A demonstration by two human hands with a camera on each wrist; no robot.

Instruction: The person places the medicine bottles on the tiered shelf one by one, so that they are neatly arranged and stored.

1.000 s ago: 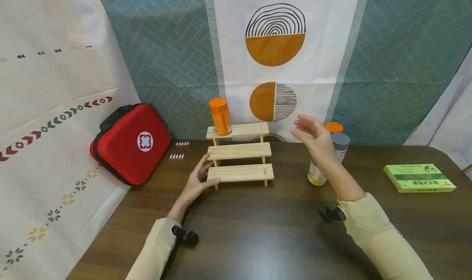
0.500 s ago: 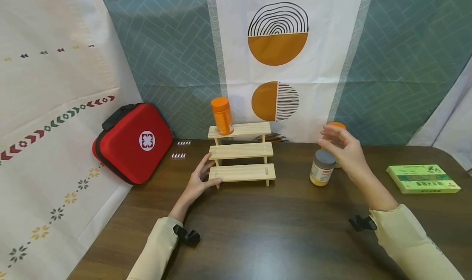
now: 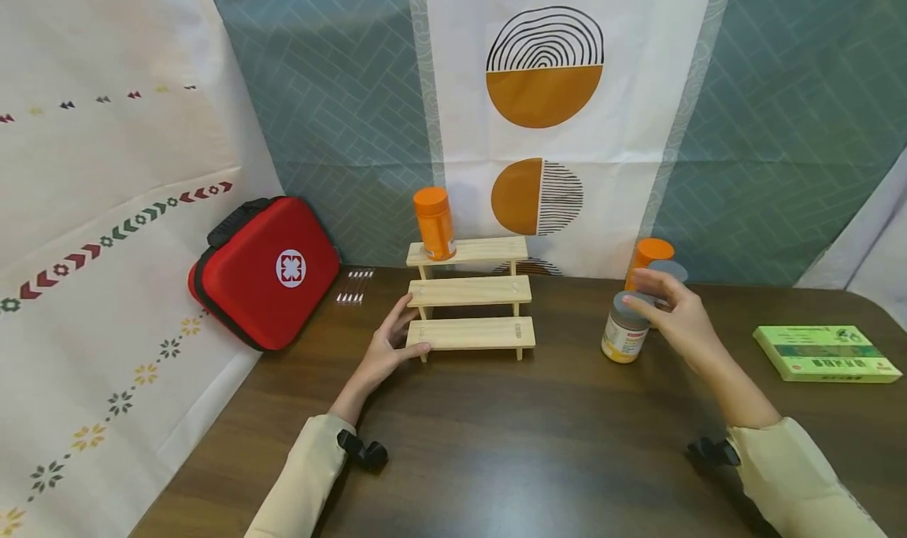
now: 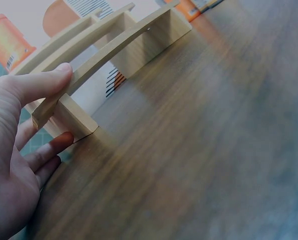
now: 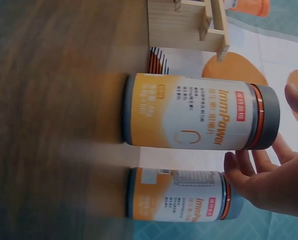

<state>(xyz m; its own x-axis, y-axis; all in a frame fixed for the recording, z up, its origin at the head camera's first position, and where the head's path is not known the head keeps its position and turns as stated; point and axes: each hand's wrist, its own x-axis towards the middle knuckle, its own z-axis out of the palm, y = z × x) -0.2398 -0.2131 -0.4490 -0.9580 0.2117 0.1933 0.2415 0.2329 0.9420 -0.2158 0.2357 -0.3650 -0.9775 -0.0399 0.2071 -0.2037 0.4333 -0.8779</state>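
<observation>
My left hand holds the left end of a three-tier wooden shelf; in the left wrist view, its thumb lies on a tier with the other fingers below. An orange bottle stands on the top tier. At the right, my right hand is spread around the grey lid of a white-and-yellow supplement jar standing on the table. The right wrist view shows a gap between the thumb and that jar's lid. A matching jar stands beyond, partly hidden by the fingers in the head view.
Another orange-lidded bottle stands behind the jars. A flat green box lies farther right on the brown table. A red first-aid case leans at the left, beside several cotton swabs. Patterned cloth hangs behind.
My right hand has moved right and down from beside the shelf to the front jar's lid. My left hand stays on the shelf. The head view has shifted slightly left.
</observation>
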